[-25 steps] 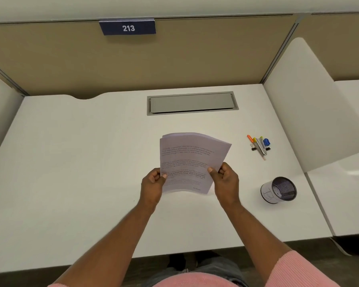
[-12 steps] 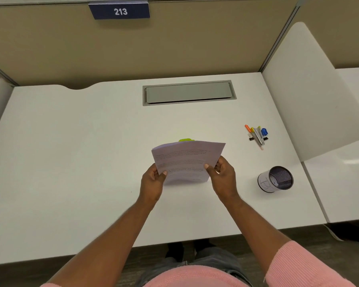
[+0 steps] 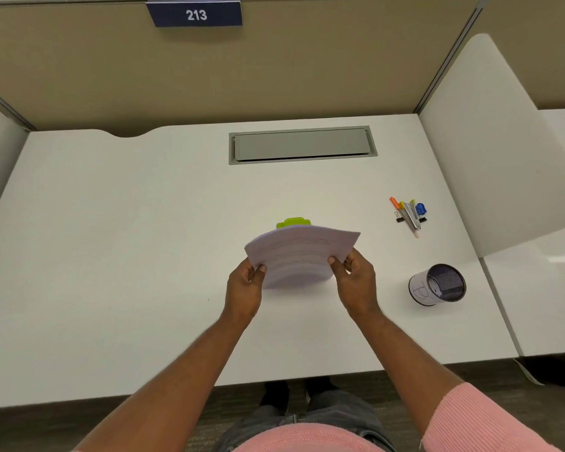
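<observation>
In the middle of the frame, a thin stack of white printed paper sheets (image 3: 302, 256) is held just above the white desk (image 3: 111, 256), with its far edge raised and bowed into a shallow arch. The left hand (image 3: 243, 288) pinches the stack's lower left edge and the right hand (image 3: 356, 282) pinches its lower right edge, each with the thumb on top and the fingers curled beneath. Judging by the sag, the sheets are light and floppy. They would likely slide over one another and fan out if the pinch loosened, so a hold on both side edges near the lower corners suits them best. Just behind the stack's top edge, a lime-green plastic object (image 3: 293, 222) peeks out; what it is cannot be told. At the right of the frame, a black mesh pen cup (image 3: 437, 283) lies on its side. Above it sits a small cluster of coloured markers and binder clips (image 3: 410, 213).
</observation>
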Demonstrator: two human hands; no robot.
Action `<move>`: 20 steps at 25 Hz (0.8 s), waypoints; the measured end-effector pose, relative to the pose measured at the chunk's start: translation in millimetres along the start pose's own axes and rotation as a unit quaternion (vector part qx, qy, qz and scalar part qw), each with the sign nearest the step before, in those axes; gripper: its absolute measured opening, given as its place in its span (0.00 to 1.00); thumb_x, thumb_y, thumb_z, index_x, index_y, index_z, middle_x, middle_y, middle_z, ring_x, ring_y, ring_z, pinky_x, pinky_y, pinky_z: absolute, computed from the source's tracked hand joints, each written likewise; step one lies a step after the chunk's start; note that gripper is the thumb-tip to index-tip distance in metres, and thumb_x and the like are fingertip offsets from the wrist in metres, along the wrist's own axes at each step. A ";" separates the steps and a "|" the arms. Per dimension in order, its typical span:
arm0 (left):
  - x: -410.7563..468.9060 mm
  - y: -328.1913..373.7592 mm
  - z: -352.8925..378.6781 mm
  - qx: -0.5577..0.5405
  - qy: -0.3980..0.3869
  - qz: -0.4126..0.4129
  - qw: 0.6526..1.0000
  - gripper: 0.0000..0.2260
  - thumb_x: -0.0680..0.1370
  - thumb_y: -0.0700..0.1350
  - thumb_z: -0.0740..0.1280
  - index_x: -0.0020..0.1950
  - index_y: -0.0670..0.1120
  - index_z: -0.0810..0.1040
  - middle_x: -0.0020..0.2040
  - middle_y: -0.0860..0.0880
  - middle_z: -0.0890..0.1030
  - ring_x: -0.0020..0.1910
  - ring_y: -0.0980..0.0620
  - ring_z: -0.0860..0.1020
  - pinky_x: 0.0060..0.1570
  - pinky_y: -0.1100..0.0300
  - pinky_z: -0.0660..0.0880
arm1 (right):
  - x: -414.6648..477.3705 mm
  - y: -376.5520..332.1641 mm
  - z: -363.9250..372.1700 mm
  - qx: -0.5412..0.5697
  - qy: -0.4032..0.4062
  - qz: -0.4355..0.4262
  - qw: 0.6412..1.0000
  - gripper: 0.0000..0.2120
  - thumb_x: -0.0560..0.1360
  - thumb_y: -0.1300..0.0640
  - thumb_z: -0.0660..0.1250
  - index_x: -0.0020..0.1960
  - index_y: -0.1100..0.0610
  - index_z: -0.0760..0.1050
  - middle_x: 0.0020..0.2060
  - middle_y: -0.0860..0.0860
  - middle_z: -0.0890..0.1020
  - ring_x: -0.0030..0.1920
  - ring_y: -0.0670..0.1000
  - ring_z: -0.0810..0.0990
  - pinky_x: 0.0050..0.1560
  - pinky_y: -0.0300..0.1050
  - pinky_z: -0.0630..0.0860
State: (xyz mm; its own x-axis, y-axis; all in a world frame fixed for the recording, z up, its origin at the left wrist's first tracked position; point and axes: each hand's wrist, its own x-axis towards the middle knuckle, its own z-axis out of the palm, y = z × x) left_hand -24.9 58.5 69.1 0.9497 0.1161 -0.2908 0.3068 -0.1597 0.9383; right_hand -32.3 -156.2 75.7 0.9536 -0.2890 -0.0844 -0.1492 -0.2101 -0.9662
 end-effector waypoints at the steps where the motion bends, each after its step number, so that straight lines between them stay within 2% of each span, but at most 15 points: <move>1: 0.4 1.6 0.8 0.001 0.006 0.003 1.000 0.17 0.82 0.39 0.63 0.53 0.63 0.79 0.48 0.69 0.83 0.51 0.69 0.80 0.47 0.78 0.72 | 0.7 1.2 -0.7 -0.002 0.001 -0.001 1.000 0.16 0.79 0.62 0.66 0.55 0.41 0.79 0.48 0.37 0.85 0.51 0.41 0.83 0.50 0.32 0.76; 6: 3.9 2.5 3.2 0.009 0.005 0.009 1.000 0.13 0.82 0.41 0.64 0.57 0.60 0.79 0.49 0.65 0.84 0.51 0.68 0.80 0.48 0.77 0.72 | 5.4 5.2 -4.6 0.001 0.000 0.007 1.000 0.15 0.78 0.63 0.67 0.57 0.44 0.79 0.49 0.40 0.85 0.52 0.42 0.83 0.52 0.33 0.77; 8: 5.2 0.5 5.0 0.010 0.007 0.004 1.000 0.11 0.82 0.40 0.64 0.59 0.55 0.80 0.50 0.64 0.84 0.51 0.69 0.80 0.49 0.76 0.72 | 5.4 6.5 -4.9 -0.009 -0.008 0.016 1.000 0.14 0.79 0.64 0.66 0.58 0.46 0.79 0.49 0.40 0.85 0.52 0.42 0.82 0.53 0.34 0.78; 10: 8.2 0.2 5.9 0.016 0.028 0.013 0.999 0.10 0.82 0.41 0.64 0.60 0.50 0.81 0.48 0.64 0.83 0.49 0.72 0.79 0.47 0.78 0.71 | 8.0 6.4 -5.8 -0.007 0.002 0.009 1.000 0.14 0.79 0.63 0.66 0.56 0.45 0.80 0.47 0.37 0.85 0.50 0.39 0.82 0.50 0.30 0.76; 13: 10.7 3.5 5.8 0.022 0.035 0.022 0.999 0.09 0.82 0.40 0.65 0.53 0.54 0.81 0.43 0.67 0.83 0.45 0.72 0.79 0.44 0.80 0.70 | 13.7 7.5 -6.8 -0.004 0.015 0.016 1.000 0.12 0.79 0.61 0.67 0.57 0.47 0.80 0.46 0.36 0.85 0.50 0.37 0.82 0.49 0.27 0.73; 15: 11.2 4.6 7.8 0.027 0.029 0.025 0.999 0.13 0.81 0.39 0.66 0.49 0.58 0.79 0.43 0.64 0.84 0.44 0.72 0.79 0.44 0.79 0.70 | 14.8 10.3 -6.0 -0.017 0.004 0.034 0.999 0.11 0.79 0.61 0.68 0.59 0.51 0.80 0.48 0.40 0.85 0.52 0.41 0.82 0.50 0.29 0.74; 17: 12.7 5.5 9.1 0.016 0.034 0.035 0.999 0.12 0.82 0.38 0.65 0.52 0.55 0.80 0.45 0.61 0.84 0.45 0.73 0.79 0.46 0.79 0.70 | 17.3 11.6 -5.1 -0.016 0.002 0.040 0.999 0.11 0.79 0.61 0.67 0.60 0.53 0.80 0.49 0.44 0.85 0.53 0.44 0.83 0.50 0.29 0.75; 19: 16.4 6.6 10.1 0.012 0.037 0.039 0.998 0.11 0.82 0.39 0.64 0.56 0.53 0.81 0.45 0.65 0.84 0.47 0.73 0.79 0.46 0.79 0.70 | 21.3 11.2 -5.7 -0.007 0.013 0.029 0.999 0.10 0.79 0.61 0.67 0.59 0.52 0.81 0.49 0.43 0.86 0.52 0.42 0.83 0.50 0.29 0.75; 20: 17.3 7.6 10.0 0.013 0.034 0.041 0.999 0.11 0.82 0.40 0.64 0.55 0.55 0.81 0.45 0.68 0.84 0.47 0.72 0.79 0.46 0.79 0.70 | 22.9 11.1 -6.5 -0.005 0.017 0.026 1.000 0.10 0.79 0.60 0.67 0.59 0.52 0.81 0.49 0.43 0.86 0.52 0.41 0.83 0.50 0.29 0.74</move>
State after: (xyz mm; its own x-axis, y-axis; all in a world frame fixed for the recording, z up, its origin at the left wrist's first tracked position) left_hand -5.5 49.5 69.4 0.9654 0.1679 -0.1993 0.2309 -0.1967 0.9529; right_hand -13.8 -171.2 64.6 0.9353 -0.3309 -0.1256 -0.2008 -0.2036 -0.9582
